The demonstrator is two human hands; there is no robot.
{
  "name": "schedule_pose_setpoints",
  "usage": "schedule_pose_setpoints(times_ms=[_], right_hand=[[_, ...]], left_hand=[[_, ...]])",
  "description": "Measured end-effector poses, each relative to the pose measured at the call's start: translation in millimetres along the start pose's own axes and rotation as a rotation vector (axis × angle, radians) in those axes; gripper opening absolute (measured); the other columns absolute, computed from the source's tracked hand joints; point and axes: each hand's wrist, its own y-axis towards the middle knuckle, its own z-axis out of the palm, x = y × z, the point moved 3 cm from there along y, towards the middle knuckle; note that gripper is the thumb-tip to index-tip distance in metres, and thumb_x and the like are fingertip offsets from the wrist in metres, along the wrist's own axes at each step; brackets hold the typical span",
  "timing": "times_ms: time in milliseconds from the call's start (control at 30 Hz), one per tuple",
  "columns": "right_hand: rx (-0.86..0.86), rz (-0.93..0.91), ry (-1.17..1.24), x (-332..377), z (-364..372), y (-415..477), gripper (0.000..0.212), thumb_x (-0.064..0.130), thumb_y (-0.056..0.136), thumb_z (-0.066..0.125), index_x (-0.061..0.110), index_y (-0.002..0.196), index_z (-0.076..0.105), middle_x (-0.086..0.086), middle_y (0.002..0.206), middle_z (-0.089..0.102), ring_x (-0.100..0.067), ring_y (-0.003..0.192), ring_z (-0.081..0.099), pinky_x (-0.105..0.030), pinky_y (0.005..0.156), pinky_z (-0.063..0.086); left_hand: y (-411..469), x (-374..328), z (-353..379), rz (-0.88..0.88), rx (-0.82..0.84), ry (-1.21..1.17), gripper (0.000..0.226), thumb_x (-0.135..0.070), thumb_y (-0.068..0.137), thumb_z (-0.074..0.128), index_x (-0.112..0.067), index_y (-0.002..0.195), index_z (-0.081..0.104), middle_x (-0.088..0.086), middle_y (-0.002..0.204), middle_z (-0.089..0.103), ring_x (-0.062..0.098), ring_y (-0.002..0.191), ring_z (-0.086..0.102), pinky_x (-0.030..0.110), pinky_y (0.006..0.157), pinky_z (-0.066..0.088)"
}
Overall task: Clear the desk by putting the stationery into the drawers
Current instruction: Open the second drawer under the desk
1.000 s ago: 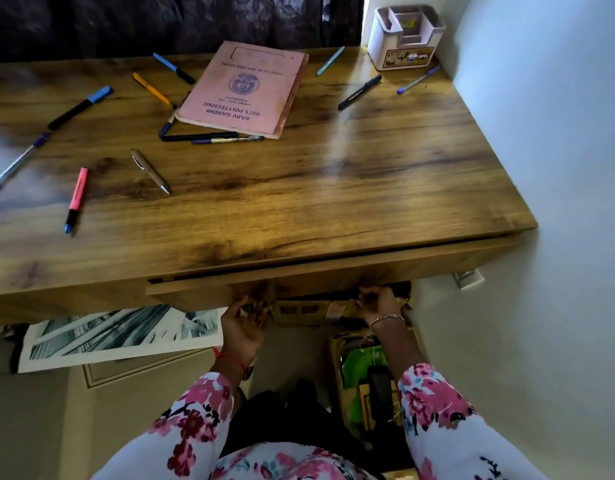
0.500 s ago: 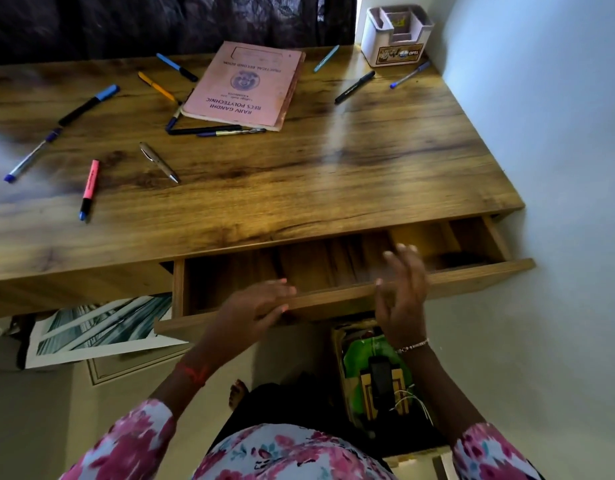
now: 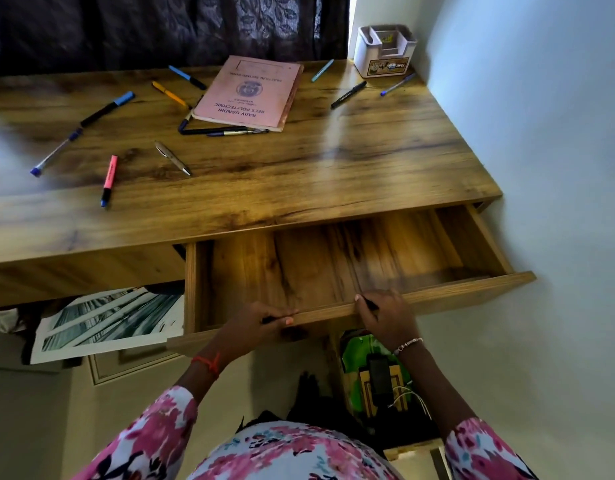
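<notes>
The wooden drawer [image 3: 455,292] under the desk [image 3: 333,174] stands pulled out, and nothing lies inside it. My left hand [image 3: 254,329] and my right hand [image 3: 385,315] both grip its front edge. On the desk lie a pink notebook [image 3: 247,91], a pink highlighter [image 3: 109,178], a silver pen [image 3: 172,157], an orange pen [image 3: 169,93], a blue-capped marker [image 3: 106,109], a clear blue pen [image 3: 55,152], dark pens [image 3: 223,130] below the notebook, a black pen [image 3: 347,95] and several more pens.
A white desk organiser [image 3: 384,50] stands at the back right corner by the wall [image 3: 541,133]. A dark curtain hangs behind the desk. Under the desk lie a printed picture [image 3: 108,323] and a box with green and yellow items [image 3: 375,368].
The drawer was shut a second ago; it has come out fully. My hands went from beneath it, lifted briefly, and now hold its front edge.
</notes>
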Motion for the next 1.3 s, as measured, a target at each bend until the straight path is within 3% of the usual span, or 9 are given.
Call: schedule_pose_setpoints(times_ms=[167,267,367,500,600,800,1000,1100,1300], right_hand=[[-0.016,0.106,0.066,7,-5,-32,0.044,0.037,0.083,0.038,0.009,0.06,0.063,0.004,0.051,0.057,-0.019,0.047,0.05,-0.026,0.067,0.031],[-0.028,0.177,0.074,13,-11,-57,0.045,0.04,0.08,0.036,0.009,0.057,0.059,0.011,0.051,0.043,-0.013,0.05,0.04,-0.027,0.07,0.028],[0.007,0.225,0.063,17,-16,-84,0.05,0.045,0.077,0.034,0.008,0.061,0.062,0.0,0.055,0.056,-0.018,0.054,0.049,-0.026,0.07,0.022],[0.091,0.321,0.055,16,-22,-112,0.051,0.049,0.078,0.041,0.009,0.086,0.072,-0.011,0.085,0.072,-0.027,0.084,0.06,-0.025,0.074,0.022],[0.142,0.422,0.101,17,-27,-125,0.026,0.027,0.087,0.058,0.008,0.098,0.071,-0.015,0.098,0.07,-0.033,0.098,0.055,-0.032,0.088,0.033],[0.183,0.466,0.175,34,-42,-144,0.02,0.015,0.086,0.06,0.002,0.097,0.071,-0.015,0.092,0.072,-0.016,0.075,0.053,-0.021,0.057,0.029],[0.2,0.488,0.191,36,-47,-163,0.02,0.016,0.087,0.06,0.003,0.095,0.072,-0.009,0.071,0.067,-0.005,0.051,0.049,-0.015,0.051,0.033],[0.208,0.485,0.191,35,-49,-172,0.022,0.018,0.087,0.06,0.003,0.096,0.071,0.0,0.064,0.06,0.001,0.048,0.042,-0.018,0.056,0.034],[0.198,0.461,0.196,32,-51,-194,0.023,0.023,0.087,0.06,0.006,0.095,0.072,-0.006,0.072,0.067,-0.013,0.065,0.05,-0.031,0.079,0.04]], left_hand=[[-27,-3,18,-0.004,0.038,0.019,0.032,-0.028,0.092,0.052,-0.021,0.123,0.057,-0.003,0.121,0.064,0.006,0.102,0.058,0.015,0.081,0.042],[-46,-10,30,0.052,0.027,0.036,0.032,-0.025,0.092,0.052,-0.018,0.123,0.058,-0.001,0.12,0.064,0.006,0.098,0.058,0.005,0.068,0.036],[-67,-15,46,0.087,0.019,0.073,0.032,-0.024,0.093,0.051,-0.017,0.124,0.057,-0.002,0.124,0.061,-0.003,0.098,0.049,-0.004,0.068,0.032],[-94,-24,63,0.116,0.005,0.101,0.033,-0.024,0.095,0.048,-0.016,0.127,0.055,0.002,0.127,0.06,0.001,0.104,0.051,-0.003,0.067,0.03],[-109,-29,72,0.108,0.01,0.124,0.035,-0.025,0.096,0.046,-0.019,0.13,0.051,0.007,0.123,0.062,0.018,0.108,0.057,0.013,0.063,0.03],[-127,-38,83,0.105,0.024,0.178,0.036,-0.024,0.096,0.044,-0.015,0.131,0.05,0.008,0.127,0.06,0.018,0.11,0.055,0.015,0.059,0.026],[-142,-42,94,0.102,0.053,0.154,0.035,-0.023,0.096,0.045,-0.012,0.127,0.054,0.008,0.121,0.063,0.014,0.099,0.056,0.014,0.059,0.029],[-148,-41,100,0.075,0.051,0.104,0.033,-0.024,0.095,0.048,-0.012,0.124,0.057,0.005,0.116,0.065,0.005,0.091,0.051,0.006,0.063,0.033],[-164,-41,114,0.047,0.077,0.014,0.028,-0.023,0.093,0.05,-0.011,0.115,0.063,0.005,0.108,0.068,0.015,0.095,0.061,0.038,0.089,0.048]])
